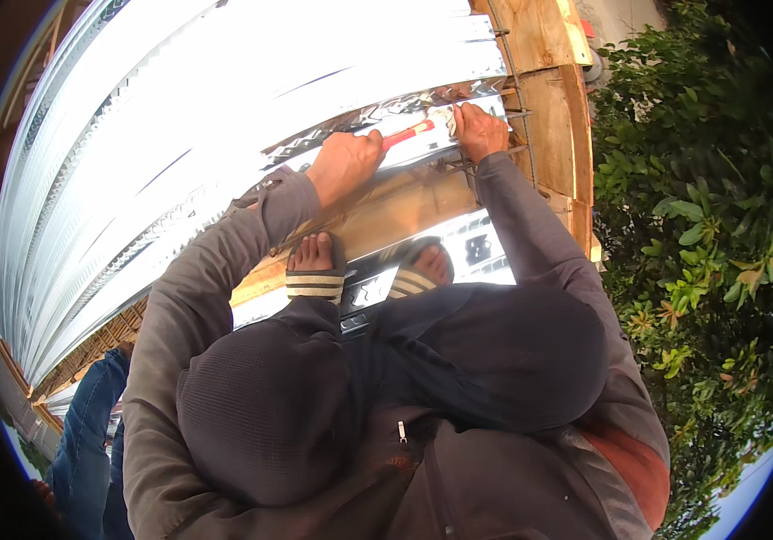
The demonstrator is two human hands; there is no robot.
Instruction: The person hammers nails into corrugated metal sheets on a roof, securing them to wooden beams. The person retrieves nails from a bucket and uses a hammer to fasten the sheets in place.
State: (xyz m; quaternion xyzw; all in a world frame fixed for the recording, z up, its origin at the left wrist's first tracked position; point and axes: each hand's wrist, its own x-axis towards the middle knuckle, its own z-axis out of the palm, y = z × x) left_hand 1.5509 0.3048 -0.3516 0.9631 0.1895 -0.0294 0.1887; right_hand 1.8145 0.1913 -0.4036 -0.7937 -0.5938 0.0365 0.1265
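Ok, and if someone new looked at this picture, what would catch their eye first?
Most likely the glaring silver metal sheets, which fill the upper left and are washed out by bright light. Next comes the red rod-like tool near the top centre, held in the left hand, with the right hand just past its far end. Dense green foliage along the right side makes a strong contrast.
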